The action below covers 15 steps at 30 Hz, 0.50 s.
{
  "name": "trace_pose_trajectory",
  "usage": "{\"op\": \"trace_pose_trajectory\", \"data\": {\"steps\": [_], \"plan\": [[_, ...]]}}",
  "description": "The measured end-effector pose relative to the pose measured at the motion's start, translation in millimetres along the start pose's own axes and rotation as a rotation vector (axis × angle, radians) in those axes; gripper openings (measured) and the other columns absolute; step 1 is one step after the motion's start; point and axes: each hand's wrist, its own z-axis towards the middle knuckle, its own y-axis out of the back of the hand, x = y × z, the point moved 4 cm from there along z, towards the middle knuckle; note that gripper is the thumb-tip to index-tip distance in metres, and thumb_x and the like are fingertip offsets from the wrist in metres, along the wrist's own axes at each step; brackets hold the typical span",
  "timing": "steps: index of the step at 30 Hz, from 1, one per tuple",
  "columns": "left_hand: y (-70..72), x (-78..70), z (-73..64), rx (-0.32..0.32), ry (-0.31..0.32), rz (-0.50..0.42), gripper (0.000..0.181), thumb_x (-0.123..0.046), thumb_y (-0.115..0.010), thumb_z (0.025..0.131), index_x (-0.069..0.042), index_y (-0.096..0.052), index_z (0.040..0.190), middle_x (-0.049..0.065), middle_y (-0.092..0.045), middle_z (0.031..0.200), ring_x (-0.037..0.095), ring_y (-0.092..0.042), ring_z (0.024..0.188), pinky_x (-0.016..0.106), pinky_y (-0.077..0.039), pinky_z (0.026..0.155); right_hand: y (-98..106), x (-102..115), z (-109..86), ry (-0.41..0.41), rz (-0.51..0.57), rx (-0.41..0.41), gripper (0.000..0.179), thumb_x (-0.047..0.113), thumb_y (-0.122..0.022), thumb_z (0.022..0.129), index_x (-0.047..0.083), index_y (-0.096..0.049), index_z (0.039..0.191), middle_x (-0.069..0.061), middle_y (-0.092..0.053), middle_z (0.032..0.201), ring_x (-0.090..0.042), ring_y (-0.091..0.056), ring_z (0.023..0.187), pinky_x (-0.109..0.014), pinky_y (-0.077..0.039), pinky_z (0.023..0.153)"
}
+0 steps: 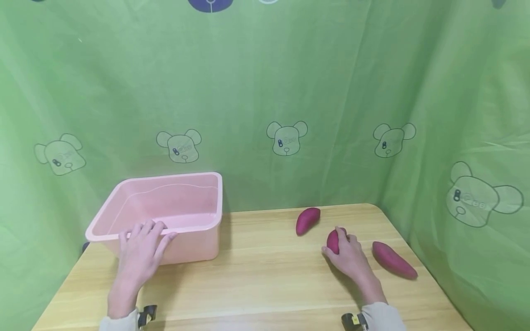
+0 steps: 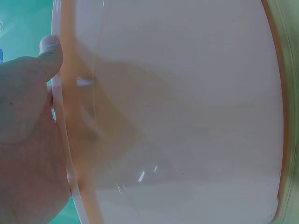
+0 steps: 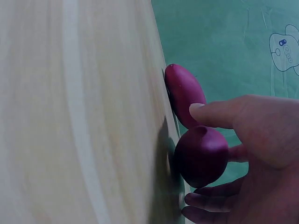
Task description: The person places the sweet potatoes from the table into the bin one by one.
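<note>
Hold positions, wooden table point(image 1: 256, 285).
Left hand point(image 1: 140, 253) hooks its fingers over the pink tub's point(image 1: 194, 248) rim; right hand point(image 1: 349, 259) grasps the middle sweet potato point(image 1: 332, 241) between thumb and fingers.

Beyond the pale, wood-grained tabletop point(image 1: 265, 285) I can make out green fabric curtains point(image 1: 319, 78) printed with outlined cartoon bear heads point(image 1: 286, 141).

Left grip point(image 1: 140, 250) palm down, fingers point(image 1: 147, 226) bent; right grip point(image 1: 348, 256) curled
</note>
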Motion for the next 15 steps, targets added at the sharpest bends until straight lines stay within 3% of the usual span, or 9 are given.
{"op": "trace_pose_trajectory", "data": {"steps": [15], "plan": [[0.6, 1.2, -0.1, -0.01, -0.004, -0.008, 0.026, -0.041, -0.059, 0.104, -0.016, -0.06, 0.098, 0.001, -0.052, 0.089, 0.031, -0.049, 0.094, 0.059, -0.027, 0.091, -2.3, 0.0, 0.1, -0.03, 0.024, -0.039, 0.071, 0.026, -0.068, 0.097, -0.005, -0.033, 0.15, -0.045, -0.04, 0.132, -0.061, -0.051, 0.113, -0.067, -0.05, 0.085]]}}
